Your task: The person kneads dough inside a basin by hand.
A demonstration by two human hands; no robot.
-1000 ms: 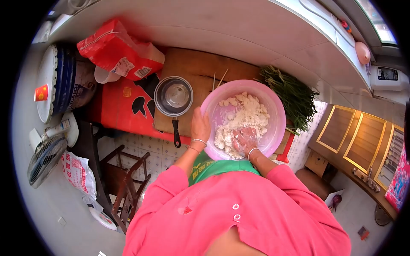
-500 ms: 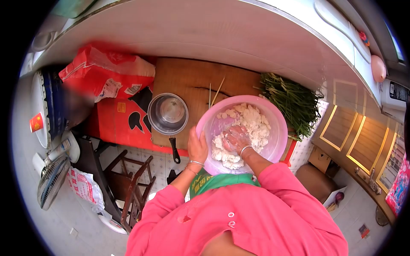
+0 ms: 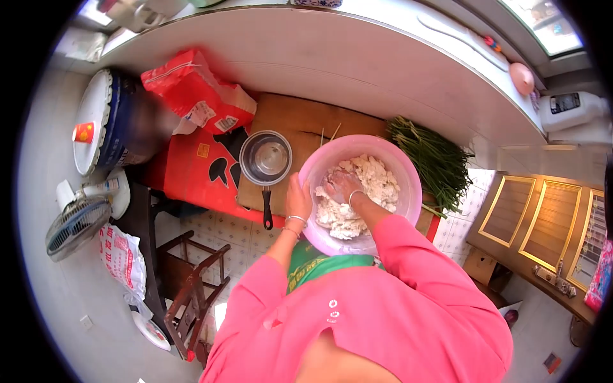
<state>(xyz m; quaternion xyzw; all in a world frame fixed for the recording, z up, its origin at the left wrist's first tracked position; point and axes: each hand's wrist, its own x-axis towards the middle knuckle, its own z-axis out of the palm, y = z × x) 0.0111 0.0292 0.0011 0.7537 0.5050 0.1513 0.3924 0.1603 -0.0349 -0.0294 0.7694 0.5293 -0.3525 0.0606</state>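
Observation:
A pink plastic basin (image 3: 415, 175) stands on the wooden board (image 3: 300, 115), close against my green apron (image 3: 322, 265). Crumbly white dough (image 3: 380, 179) fills much of it, in loose lumps. My left hand (image 3: 298, 201) grips the basin's left rim, fingers on the outside. Inside, my right hand (image 3: 341, 185) presses into the left part of the dough, its fingers bent, floury and partly hidden. Just left of the basin sits a small metal saucepan (image 3: 267, 157), its black handle pointing toward me. Behind the basin lie thin chopsticks (image 3: 334, 132), partly covered by the rim.
Long green chives (image 3: 431, 163) lie right of the basin. A red and white bag (image 3: 201, 89) stands at the back left, beside a large blue drum (image 3: 118, 121). Below the table's left side are a wooden stool (image 3: 198, 274) and a fan (image 3: 78, 228).
My right hand has shifted toward the basin's left and back, with its fingers deeper in the dough. My left hand stays on the rim. The camera view has turned slightly.

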